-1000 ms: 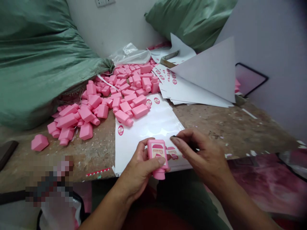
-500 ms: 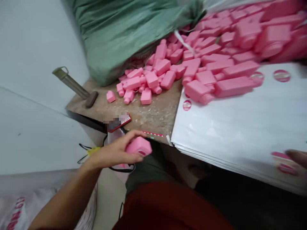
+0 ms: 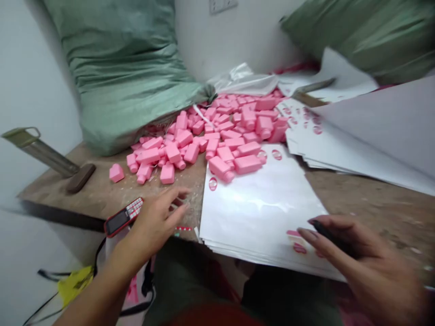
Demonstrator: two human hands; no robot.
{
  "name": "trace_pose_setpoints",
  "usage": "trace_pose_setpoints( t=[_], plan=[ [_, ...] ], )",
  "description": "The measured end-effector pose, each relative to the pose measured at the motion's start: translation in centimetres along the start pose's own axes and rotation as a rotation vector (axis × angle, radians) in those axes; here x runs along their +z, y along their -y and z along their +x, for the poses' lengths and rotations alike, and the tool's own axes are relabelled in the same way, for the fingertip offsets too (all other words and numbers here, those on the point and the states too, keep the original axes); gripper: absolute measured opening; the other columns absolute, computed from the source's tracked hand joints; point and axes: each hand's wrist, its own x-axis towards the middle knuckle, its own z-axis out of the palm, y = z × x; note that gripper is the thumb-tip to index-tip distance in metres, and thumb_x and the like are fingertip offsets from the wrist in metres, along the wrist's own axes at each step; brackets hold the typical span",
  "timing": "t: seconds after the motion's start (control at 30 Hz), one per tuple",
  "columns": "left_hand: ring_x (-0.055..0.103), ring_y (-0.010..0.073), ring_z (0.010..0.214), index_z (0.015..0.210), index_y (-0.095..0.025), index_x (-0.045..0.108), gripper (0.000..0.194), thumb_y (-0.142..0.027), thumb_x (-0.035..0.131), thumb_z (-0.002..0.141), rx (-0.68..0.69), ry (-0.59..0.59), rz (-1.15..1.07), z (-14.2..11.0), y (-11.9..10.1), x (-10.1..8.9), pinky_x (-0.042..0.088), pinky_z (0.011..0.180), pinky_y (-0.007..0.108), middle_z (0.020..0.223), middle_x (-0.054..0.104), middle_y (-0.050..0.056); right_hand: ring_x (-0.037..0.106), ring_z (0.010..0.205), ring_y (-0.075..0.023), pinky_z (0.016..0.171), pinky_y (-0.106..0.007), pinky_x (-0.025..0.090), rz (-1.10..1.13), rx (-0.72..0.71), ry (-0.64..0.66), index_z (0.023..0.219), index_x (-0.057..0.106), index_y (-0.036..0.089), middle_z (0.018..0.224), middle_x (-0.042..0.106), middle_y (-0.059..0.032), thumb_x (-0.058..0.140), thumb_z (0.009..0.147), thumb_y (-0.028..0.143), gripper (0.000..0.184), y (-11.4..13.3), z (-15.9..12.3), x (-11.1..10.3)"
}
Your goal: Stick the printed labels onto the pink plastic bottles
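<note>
My left hand (image 3: 163,210) hovers over the near edge of the wooden table with fingers loosely spread and nothing in it. Just ahead of it lies a heap of small pink bottles (image 3: 173,151). My right hand (image 3: 356,253) is at the right edge of a stack of white sticker sheets (image 3: 251,208), its thumb and forefinger close together beside a pink printed label (image 3: 299,247). Something dark shows between those fingers; I cannot make out what it is. A few pink bottles (image 3: 248,164) rest on the far end of the sheets.
A red and black mobile phone (image 3: 123,217) lies at the table's front edge. Behind it are a dark block (image 3: 80,178) and a metal stand (image 3: 47,154). Large green sacks (image 3: 125,77) stand at the back. More label sheets (image 3: 367,154) spread to the right.
My left hand has let go of the pink bottle it held and come up over the table. My right hand has come further into view. The view has swung right.
</note>
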Motion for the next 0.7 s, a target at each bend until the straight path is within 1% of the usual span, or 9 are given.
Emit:
trace_pose_setpoints(
  t=[0.07,0.13,0.23,0.33,0.43,0.5,0.57,0.63,0.7],
  plan=[
    [0.063,0.0223,0.081,0.102,-0.022,0.068,0.023,-0.022,0.055,0.084,0.125,-0.068,0.036,3.7,-0.5,2.6,0.047,0.079,0.036,0.096,0.07,0.008,0.065,0.076,-0.0236,0.063,-0.031,0.053,-0.005,0.034,-0.042,0.085,0.065,0.029,0.087,0.069,-0.0065,0.073,0.076,0.047,0.021,0.7,0.0,-0.4],
    [0.062,0.0242,0.091,0.101,-0.021,0.068,0.026,-0.016,0.05,0.084,0.208,-0.075,0.064,7.0,-1.0,4.9,0.045,0.085,0.038,0.101,0.068,0.01,0.065,0.076,-0.0249,0.063,-0.032,0.053,0.02,0.064,-0.082,0.082,0.067,0.031,0.086,0.069,-0.0064,0.072,0.075,0.049,0.02,1.0,-0.1,-1.0],
    [0.056,0.0258,0.112,0.098,-0.024,0.07,0.032,-0.007,0.054,0.076,0.305,0.001,0.077,10.5,-1.5,7.4,0.038,0.099,0.039,0.113,0.067,0.008,0.065,0.077,-0.0257,0.061,-0.032,0.052,0.029,0.125,-0.129,0.082,0.067,0.032,0.082,0.069,-0.0067,0.067,0.08,0.05,0.018,1.1,-0.5,-1.9],
    [0.049,0.029,0.12,0.09,-0.026,0.071,0.035,-0.002,0.056,0.07,0.347,0.08,0.085,12.2,-1.7,8.7,0.028,0.107,0.046,0.114,0.067,0.008,0.062,0.072,-0.0242,0.057,-0.032,0.048,0.012,0.151,-0.134,0.087,0.065,0.028,0.081,0.066,-0.0071,0.058,0.086,0.051,0.024,1.1,-0.8,-2.6],
    [0.044,0.0351,0.122,0.088,-0.023,0.068,0.031,-0.003,0.056,0.069,0.337,0.111,0.09,12.6,-1.6,8.8,0.019,0.109,0.057,0.11,0.065,0.012,0.057,0.067,-0.0209,0.055,-0.03,0.044,-0.051,0.119,-0.079,0.088,0.062,0.023,0.077,0.063,-0.0047,0.055,0.088,0.051,0.029,0.8,-0.8,-2.7],
    [0.043,0.0378,0.121,0.089,-0.022,0.066,0.028,-0.006,0.061,0.066,0.307,0.074,0.075,12.2,-1.5,8.5,0.017,0.109,0.06,0.108,0.063,0.012,0.055,0.066,-0.0195,0.056,-0.03,0.041,-0.124,0.106,-0.058,0.087,0.061,0.022,0.075,0.061,-0.0028,0.053,0.087,0.051,0.03,0.4,-0.6,-2.7],
    [0.049,0.0353,0.115,0.098,-0.022,0.061,0.032,-0.016,0.068,0.067,0.257,-0.002,0.022,11.1,-1.8,8.3,0.028,0.105,0.058,0.108,0.061,0.01,0.053,0.065,-0.0181,0.057,-0.029,0.039,-0.159,0.115,-0.048,0.086,0.061,0.022,0.072,0.058,-0.0012,0.052,0.087,0.049,0.029,0.2,-0.5,-2.5],
    [0.057,0.0278,0.101,0.115,-0.024,0.05,0.051,-0.027,0.071,0.069,0.177,-0.047,-0.183,9.3,-2.3,8.5,0.044,0.093,0.049,0.108,0.059,0.007,0.052,0.064,-0.0169,0.056,-0.028,0.038,-0.15,0.117,-0.041,0.087,0.061,0.021,0.071,0.058,-0.0005,0.051,0.088,0.048,0.028,0.3,-0.3,-2.4],
    [0.06,0.0203,0.085,0.125,-0.028,0.039,0.063,-0.033,0.072,0.071,0.075,0.028,-0.446,7.4,-2.8,9.1,0.051,0.078,0.038,0.102,0.058,0.003,0.053,0.065,-0.0166,0.057,-0.028,0.039,-0.139,0.097,-0.036,0.089,0.063,0.021,0.074,0.06,-0.0009,0.05,0.088,0.046,0.028,0.8,-0.2,-2.2]
  ],
)
